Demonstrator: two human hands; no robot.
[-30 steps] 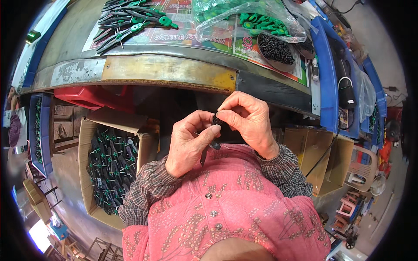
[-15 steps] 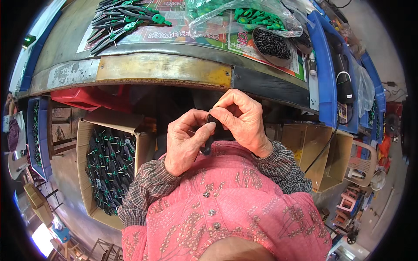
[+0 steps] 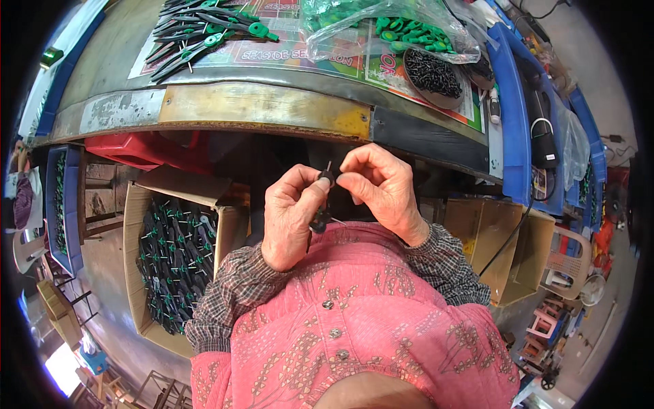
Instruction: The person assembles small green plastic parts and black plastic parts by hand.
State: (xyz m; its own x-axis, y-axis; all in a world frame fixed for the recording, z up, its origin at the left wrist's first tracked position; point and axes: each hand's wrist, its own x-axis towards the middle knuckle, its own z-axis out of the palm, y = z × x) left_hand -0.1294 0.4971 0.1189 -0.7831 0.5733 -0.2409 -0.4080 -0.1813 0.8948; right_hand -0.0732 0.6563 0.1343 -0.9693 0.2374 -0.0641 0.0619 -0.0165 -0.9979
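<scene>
In front of my pink shirt, my left hand pinches a small black plastic part between thumb and fingers. A thin metal pin sticks up from its top, and another points right from its lower end. My right hand is just right of the part, thumb and forefinger brought together, the other fingers curled. Whether something tiny is in that pinch cannot be made out. Below on the left, a cardboard box holds many black pieces with green parts and metal pins.
Ahead is the workbench edge. On the bench lie black-and-green pieces, a clear bag by green plastic parts, and a bowl of small dark screw-like pieces. A blue crate and another cardboard box stand right.
My right fingers have drawn slightly right, away from the top of the black part. The upright pin and the lower pin now show plainly. My left hand keeps its pinch.
</scene>
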